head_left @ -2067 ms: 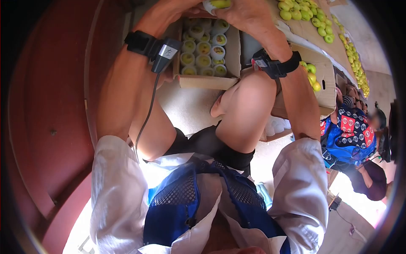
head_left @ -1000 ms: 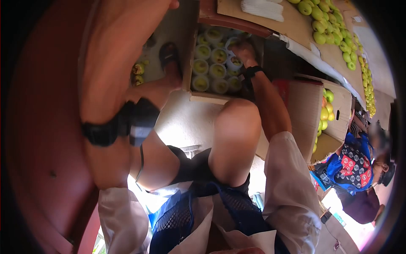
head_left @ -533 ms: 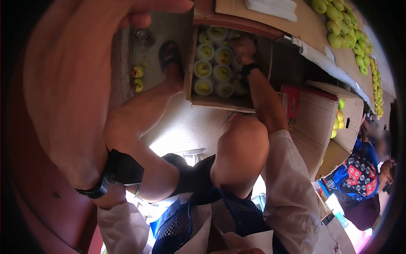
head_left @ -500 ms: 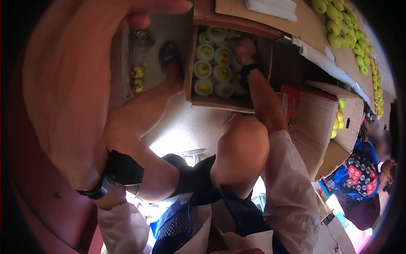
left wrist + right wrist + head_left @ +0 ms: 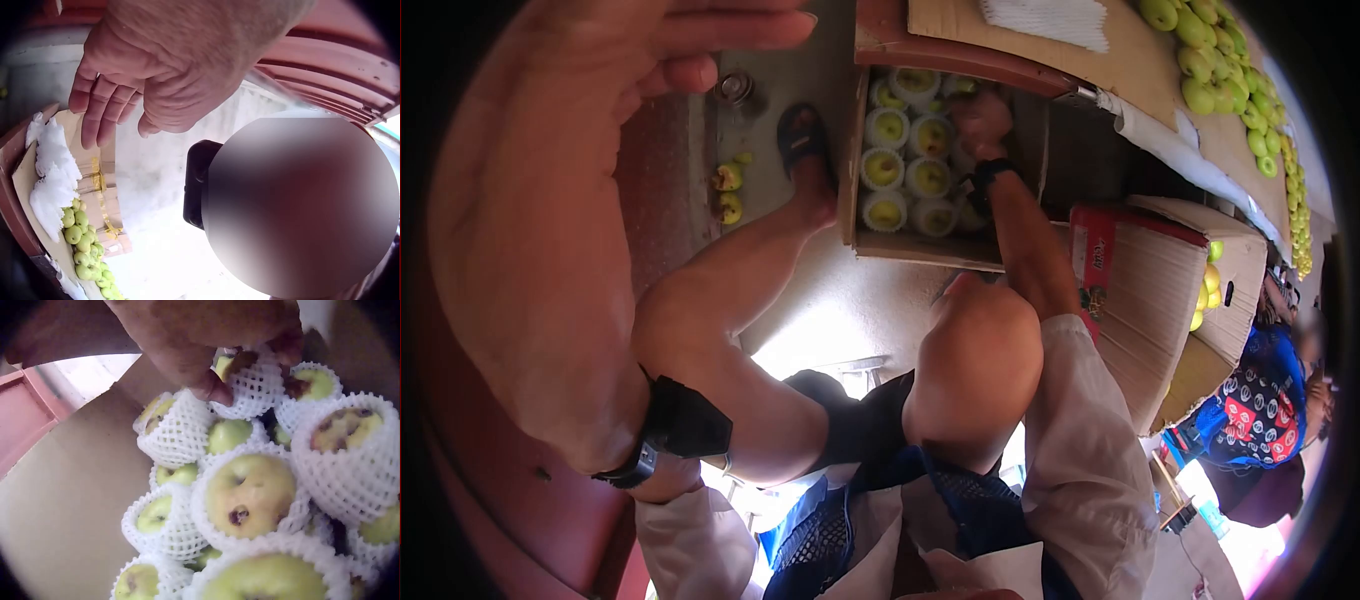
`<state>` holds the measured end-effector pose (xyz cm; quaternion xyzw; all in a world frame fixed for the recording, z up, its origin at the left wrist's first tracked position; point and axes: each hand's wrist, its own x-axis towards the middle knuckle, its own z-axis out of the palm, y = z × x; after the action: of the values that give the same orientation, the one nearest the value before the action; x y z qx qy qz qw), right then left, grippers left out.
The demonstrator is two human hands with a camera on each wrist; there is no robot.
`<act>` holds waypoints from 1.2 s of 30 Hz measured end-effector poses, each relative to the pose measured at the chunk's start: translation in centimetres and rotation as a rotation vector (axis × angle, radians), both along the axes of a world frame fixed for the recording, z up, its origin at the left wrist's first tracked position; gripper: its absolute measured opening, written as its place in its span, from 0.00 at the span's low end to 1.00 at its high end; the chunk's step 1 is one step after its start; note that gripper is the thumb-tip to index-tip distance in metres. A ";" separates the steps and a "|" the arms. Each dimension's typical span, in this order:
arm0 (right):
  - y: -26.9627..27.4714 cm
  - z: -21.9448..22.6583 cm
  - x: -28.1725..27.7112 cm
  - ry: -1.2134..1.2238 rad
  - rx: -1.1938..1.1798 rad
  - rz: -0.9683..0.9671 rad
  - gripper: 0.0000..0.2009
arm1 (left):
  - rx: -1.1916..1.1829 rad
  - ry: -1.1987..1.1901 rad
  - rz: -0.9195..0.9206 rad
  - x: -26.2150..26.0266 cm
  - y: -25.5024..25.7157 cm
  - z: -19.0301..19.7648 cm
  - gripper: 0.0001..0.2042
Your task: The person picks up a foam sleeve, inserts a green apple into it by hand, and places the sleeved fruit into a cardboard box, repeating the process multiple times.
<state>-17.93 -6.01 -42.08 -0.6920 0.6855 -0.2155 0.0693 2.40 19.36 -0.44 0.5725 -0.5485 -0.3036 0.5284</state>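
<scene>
In the right wrist view my right hand (image 5: pixel 212 331) reaches down into a cardboard box and pinches an apple in a white foam net (image 5: pixel 253 387) between thumb and fingers. Around it sit several more netted green apples (image 5: pixel 250 494), some with brown rotten spots. The head view shows the same right hand (image 5: pixel 982 122) at the right side of the box (image 5: pixel 930 250). My left hand (image 5: pixel 169 69) is raised in the air with its fingers loosely extended and nothing in it. Its palm and thumb show in the left wrist view.
A stack of foam nets (image 5: pixel 1045 22) and several loose green apples (image 5: pixel 1200 60) lie on a cardboard-covered table. Another open carton (image 5: pixel 1145 310) with apples stands right of my knee. Rotten apples (image 5: pixel 728 192) lie on the floor at left. Another person (image 5: pixel 1265 400) is at far right.
Both hands were together around a netted apple above the box. My right hand went down into the box, while my left hand parted from it and moved left.
</scene>
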 end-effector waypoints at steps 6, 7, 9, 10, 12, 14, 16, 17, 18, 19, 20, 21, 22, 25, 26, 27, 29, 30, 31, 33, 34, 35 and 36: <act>0.1 -0.6 0.2 -0.019 -0.108 0.070 0.38 | 0.004 0.003 0.005 0.0 -0.7 0.1 0.16; -0.1 -0.9 0.3 -0.038 -0.134 0.098 0.40 | 0.004 0.000 0.005 0.0 -0.8 0.2 0.16; -0.1 -1.5 0.3 -0.107 -0.184 0.129 0.44 | 0.003 0.000 0.008 0.1 -0.9 0.3 0.16; 0.1 -1.0 0.5 -0.129 -0.183 0.129 0.46 | 0.001 0.001 0.007 0.0 -1.0 0.3 0.16; 0.7 0.2 0.5 -0.138 -0.097 0.078 0.49 | -0.001 0.003 0.010 0.2 -1.3 0.3 0.16; 1.0 0.5 0.6 -0.175 -0.054 0.056 0.50 | -0.008 0.000 0.006 0.2 -1.4 0.4 0.16; 1.4 1.6 0.5 -0.183 0.030 0.046 0.49 | -0.015 -0.005 0.002 0.1 -1.2 0.7 0.16; 1.7 2.4 0.3 -0.166 0.105 0.039 0.48 | -0.017 -0.007 0.004 0.1 -1.3 0.9 0.16; 2.4 3.4 0.2 -0.148 0.177 0.033 0.47 | -0.018 -0.009 0.003 0.3 -1.4 0.9 0.16; 3.1 4.3 0.3 -0.149 0.164 -0.011 0.47 | -0.019 -0.014 0.004 0.4 -1.7 0.9 0.16; 3.8 4.2 0.1 -0.150 0.152 -0.055 0.46 | -0.019 -0.012 0.006 0.6 -2.2 0.8 0.16; 4.5 4.3 -0.1 -0.153 0.140 -0.102 0.46 | -0.017 -0.008 0.007 0.8 -2.8 0.5 0.16; 4.9 4.0 -0.7 -0.143 0.127 -0.072 0.45 | -0.006 0.000 0.006 1.3 -3.5 0.1 0.16; 6.4 3.8 -2.8 -0.189 0.310 0.002 0.38 | 0.034 -0.064 0.046 2.7 -4.6 -1.5 0.23; 8.1 4.5 -3.5 -0.238 0.240 0.072 0.33 | 0.027 -0.114 0.059 2.6 -4.6 -1.5 0.22; 9.8 5.2 -3.9 -0.278 0.167 0.133 0.28 | 0.016 -0.158 0.062 2.0 -4.8 -1.5 0.22; 11.4 4.2 -4.8 -0.566 0.224 0.203 0.23 | 0.004 -0.111 0.066 1.2 -5.2 -1.6 0.19; 12.4 5.1 -5.2 -0.632 0.255 0.250 0.21 | 0.025 -0.123 0.058 1.4 -5.4 -1.7 0.18; 14.5 9.4 -5.2 -0.534 0.294 0.316 0.19 | 0.044 -0.140 0.053 1.5 -5.5 -1.7 0.18; 17.1 13.9 -5.4 -0.829 0.463 0.328 0.17 | 0.058 -0.075 0.051 1.1 -5.8 -1.5 0.15; 18.5 15.9 -5.6 -0.980 0.549 0.342 0.16 | 0.070 -0.044 0.055 0.9 -5.8 -1.4 0.14; 19.9 18.3 -5.8 -0.964 0.604 0.380 0.19 | 0.068 -0.026 0.044 0.8 -5.9 -1.4 0.13; 21.3 20.2 -6.0 -0.948 0.659 0.421 0.22 | 0.065 -0.009 0.036 0.7 -6.1 -1.5 0.12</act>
<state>-23.93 15.33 -21.85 -0.5837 0.4591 -0.2579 0.6180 3.14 13.25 -1.92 0.6006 -0.5302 -0.3092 0.5124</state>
